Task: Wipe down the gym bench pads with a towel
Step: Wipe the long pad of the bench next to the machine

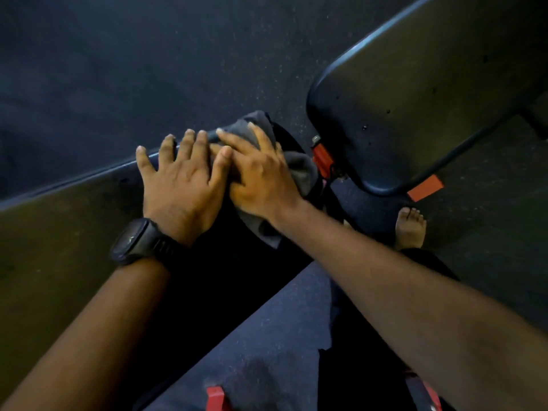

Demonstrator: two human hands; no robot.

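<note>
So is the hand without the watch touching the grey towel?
Touching. The head view shows the right hand lying flat on the towel, its fingers spread over the cloth.

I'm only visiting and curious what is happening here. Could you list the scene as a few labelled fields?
towel: gray, bunched at the end of the long pad
left hand: flat on the long pad beside the towel, fingers spread, black watch on wrist
right hand: presses on the towel, fingers fairly straight
second pad: upper right, untouched by either hand
floor: dark, speckled; a bare foot stands on it
</note>
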